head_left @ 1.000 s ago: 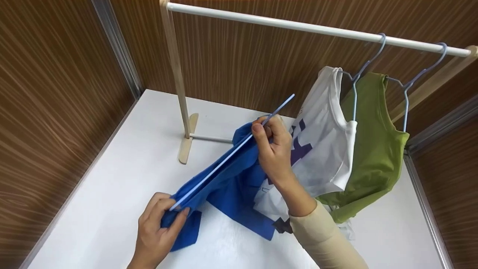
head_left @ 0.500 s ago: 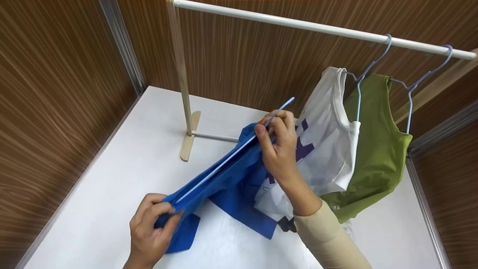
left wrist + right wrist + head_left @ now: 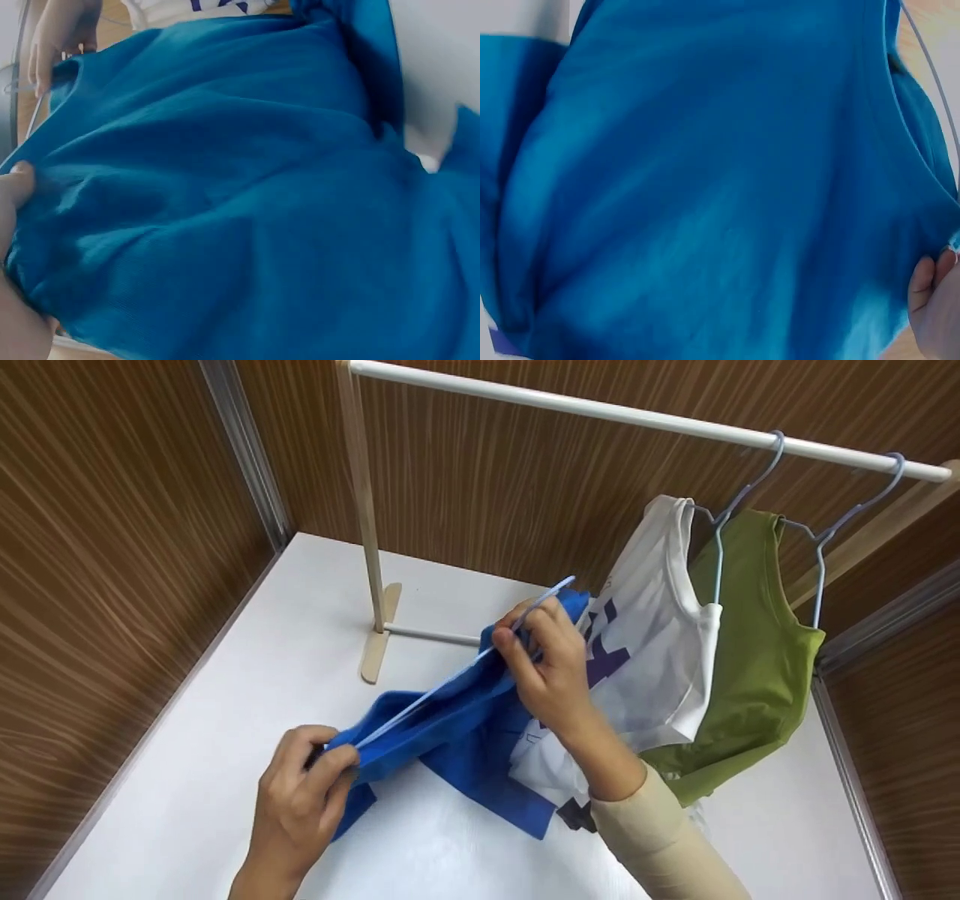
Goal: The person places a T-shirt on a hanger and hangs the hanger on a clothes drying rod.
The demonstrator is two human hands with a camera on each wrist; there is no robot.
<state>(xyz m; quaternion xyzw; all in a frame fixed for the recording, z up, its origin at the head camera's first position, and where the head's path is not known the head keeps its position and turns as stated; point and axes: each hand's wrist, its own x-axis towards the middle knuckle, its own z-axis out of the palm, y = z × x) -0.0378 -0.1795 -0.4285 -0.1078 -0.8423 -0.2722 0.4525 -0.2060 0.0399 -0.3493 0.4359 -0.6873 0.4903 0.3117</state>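
Note:
A blue shirt stretches slantwise between both hands, its neck opening facing up. Along that opening runs the light blue wire of a clothes hanger; its upper end sticks out past the right hand. My left hand pinches the shirt's edge at the lower left, by the hanger's near end. My right hand grips the hanger wire together with the cloth, thumb on top. In the left wrist view the blue shirt fills most of the picture. The right wrist view has the curved neckline beside the hanger wire.
A clothes rack with a white rail stands at the back. From its right part hang a white shirt with dark print and a green shirt on wire hangers. Wood-patterned walls enclose the white tabletop.
The left hand has shifted up and its hold on the shirt has changed. The right hand and the hanger's upper end have dropped slightly left. The neck opening gapes wider; blue cloth shows beyond the right hand.

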